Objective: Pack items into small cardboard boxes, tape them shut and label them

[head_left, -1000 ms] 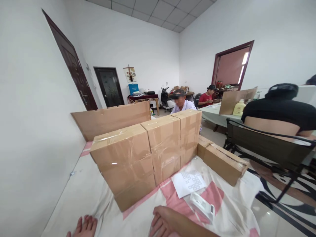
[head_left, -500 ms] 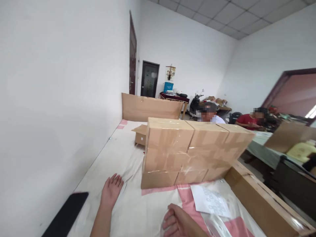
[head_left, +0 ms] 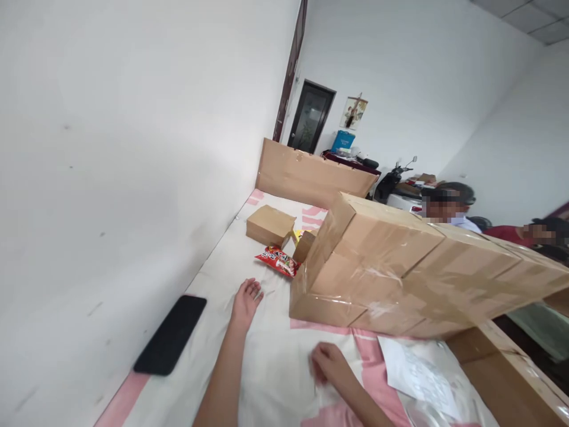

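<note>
My left hand (head_left: 248, 303) is over the white and pink cloth (head_left: 271, 356), empty, its fingers loosely bent and apart. Just beyond its fingertips lies a red snack packet (head_left: 278, 261) with white lettering. Behind the packet stands a small brown cardboard box (head_left: 269, 225); a yellow packet (head_left: 297, 236) shows partly beside it. My right hand (head_left: 329, 360) hovers in front of the stacked cardboard boxes (head_left: 377, 261), its fingers curled and smeared by motion. Nothing can be made out in it. A printed white sheet (head_left: 415, 373) lies to its right.
A black phone-like slab (head_left: 171, 335) lies along the white wall at left. The taped box stack forms a barrier across the right, with a cardboard panel (head_left: 311, 175) at the far end. Two people (head_left: 448, 204) are beyond the stack.
My view has turned left and tilted, bringing the red packet and more of the small box into sight. My left hand is now nearer the packet; my right hand's fingers have curled and blurred.
</note>
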Demonstrator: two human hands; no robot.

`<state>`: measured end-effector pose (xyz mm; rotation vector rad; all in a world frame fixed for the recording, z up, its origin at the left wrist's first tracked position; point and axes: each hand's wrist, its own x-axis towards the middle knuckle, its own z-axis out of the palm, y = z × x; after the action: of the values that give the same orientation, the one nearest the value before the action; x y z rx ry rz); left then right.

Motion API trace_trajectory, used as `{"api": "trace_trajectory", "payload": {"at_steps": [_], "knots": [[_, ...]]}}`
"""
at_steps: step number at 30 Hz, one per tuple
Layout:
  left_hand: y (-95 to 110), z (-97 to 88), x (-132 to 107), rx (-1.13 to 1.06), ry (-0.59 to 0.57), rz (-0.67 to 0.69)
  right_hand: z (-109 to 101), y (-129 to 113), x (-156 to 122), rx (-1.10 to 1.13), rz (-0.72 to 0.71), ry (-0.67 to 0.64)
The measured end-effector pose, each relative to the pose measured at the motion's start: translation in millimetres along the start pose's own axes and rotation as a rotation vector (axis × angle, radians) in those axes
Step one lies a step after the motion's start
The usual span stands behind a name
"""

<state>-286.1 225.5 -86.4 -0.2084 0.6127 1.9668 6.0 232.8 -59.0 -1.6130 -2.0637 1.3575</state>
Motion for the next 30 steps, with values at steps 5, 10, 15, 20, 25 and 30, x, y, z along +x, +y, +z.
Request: {"api": "trace_trajectory", "payload": {"at_steps": [5, 10, 15, 20, 25, 30], "knots": [[1, -1.0, 0, 0.014, -0.014, 0.02, 41, -129, 47, -0.178, -0.689, 0.012], [4, -3.7, 0, 0.044, -0.034, 0.038, 77, -213, 130, -0.583, -0.389, 0.323], [5, -5.4, 2, 0.12, -0.073, 0.088, 92, -207, 175, -0.679, -0.208, 0.49], [8, -4.1, 0, 0.273, -0.116, 0.266, 107, -179, 166, -0.706, -0.363, 0.462], [18, 31.2, 12, 0.611, -0.08, 0.598, 122, -156, 158, -0.702, -0.453, 0.498], [6, 130.2, 72, 1.12, -0.247, 0.681, 119, -153, 158, -0.64, -0.423, 0.447]]}}
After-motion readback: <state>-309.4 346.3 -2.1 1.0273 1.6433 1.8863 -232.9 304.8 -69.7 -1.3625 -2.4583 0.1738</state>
